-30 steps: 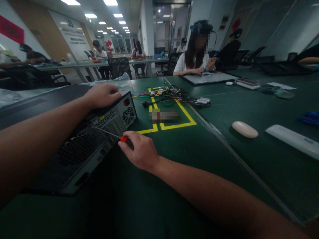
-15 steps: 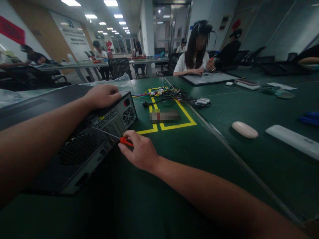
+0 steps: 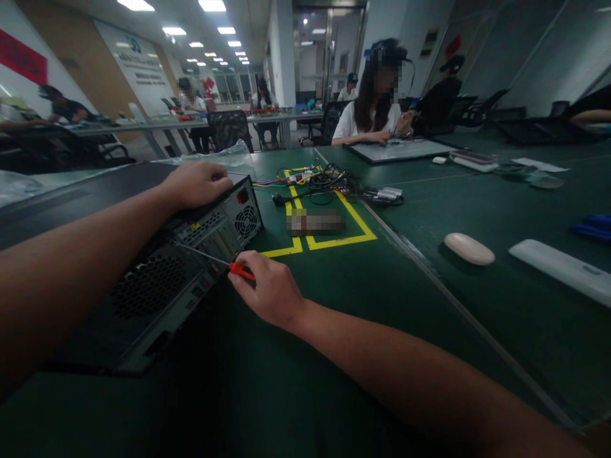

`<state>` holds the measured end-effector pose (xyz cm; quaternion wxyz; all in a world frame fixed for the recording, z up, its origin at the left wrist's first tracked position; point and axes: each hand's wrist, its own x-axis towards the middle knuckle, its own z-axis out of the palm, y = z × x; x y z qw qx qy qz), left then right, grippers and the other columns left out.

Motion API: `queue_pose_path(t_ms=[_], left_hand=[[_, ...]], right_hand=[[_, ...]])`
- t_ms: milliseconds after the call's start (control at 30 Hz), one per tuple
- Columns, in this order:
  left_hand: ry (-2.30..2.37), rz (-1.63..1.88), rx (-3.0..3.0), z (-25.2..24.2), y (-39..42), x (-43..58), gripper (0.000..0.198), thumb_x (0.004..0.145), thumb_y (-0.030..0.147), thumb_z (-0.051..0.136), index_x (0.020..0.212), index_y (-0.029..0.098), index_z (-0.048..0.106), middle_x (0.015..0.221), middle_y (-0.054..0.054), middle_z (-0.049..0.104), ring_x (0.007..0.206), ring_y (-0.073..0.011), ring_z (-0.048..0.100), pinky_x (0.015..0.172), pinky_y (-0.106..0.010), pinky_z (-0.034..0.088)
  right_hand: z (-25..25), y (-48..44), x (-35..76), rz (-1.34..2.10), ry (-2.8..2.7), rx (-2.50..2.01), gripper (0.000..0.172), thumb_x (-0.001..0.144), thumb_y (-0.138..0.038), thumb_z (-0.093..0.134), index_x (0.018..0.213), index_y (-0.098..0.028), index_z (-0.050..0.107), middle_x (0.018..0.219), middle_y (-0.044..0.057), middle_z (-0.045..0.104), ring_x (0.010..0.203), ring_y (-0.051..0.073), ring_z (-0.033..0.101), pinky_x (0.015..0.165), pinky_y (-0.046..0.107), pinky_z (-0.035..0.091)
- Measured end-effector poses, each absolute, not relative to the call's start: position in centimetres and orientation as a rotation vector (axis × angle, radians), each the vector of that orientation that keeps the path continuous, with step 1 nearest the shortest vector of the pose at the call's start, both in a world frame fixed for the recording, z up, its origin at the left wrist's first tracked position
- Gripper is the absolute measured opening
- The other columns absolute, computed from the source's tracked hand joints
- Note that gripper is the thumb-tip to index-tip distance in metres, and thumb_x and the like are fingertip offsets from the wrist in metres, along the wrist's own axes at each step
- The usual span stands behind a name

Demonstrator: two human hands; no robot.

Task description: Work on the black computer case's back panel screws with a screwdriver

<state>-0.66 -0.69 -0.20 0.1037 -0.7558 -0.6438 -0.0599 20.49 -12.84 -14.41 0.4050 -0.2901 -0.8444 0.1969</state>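
A dark computer case lies at the left with its rear panel facing me, showing a round fan grille, slot covers and a honeycomb vent. My left hand rests on its top near the rear edge, fingers bent and partly hidden, holding nothing loose. In my right hand is a screwdriver with an orange-red handle, pinched between thumb and fingers. Its thin shaft slants up and left across the rear panel. The tip meets the case near its upper left edge, under my left forearm; I cannot make out a screw there.
Tangled cables lie beyond the case, near yellow tape and a blurred-out object. To the right are a pale mouse and a long white object. Across the table a person works at a flat panel.
My hands and the case stay almost where they were; the screwdriver handle has shifted very slightly in my right fingers. The person across the table has moved one hand a little.
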Motion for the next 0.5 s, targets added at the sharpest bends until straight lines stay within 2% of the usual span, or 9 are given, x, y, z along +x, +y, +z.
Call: queue_pose_path(t_ms=[500], left_hand=[[-1.902, -0.189, -2.242, -0.32, -0.44, -0.87, 0.046, 0.092, 0.049, 0.038, 0.096, 0.017, 0.071, 0.090, -0.012, 0.068, 0.080, -0.0250, 0.058, 0.071, -0.037, 0.039]], right_hand=[[-14.61, -12.78, 20.42, 0.457, -2.131, -0.739, 0.022, 0.107, -0.040, 0.053, 0.119, -0.022, 0.057, 0.107, 0.005, 0.074, 0.096, 0.019, 0.072, 0.084, 0.031, 0.053]])
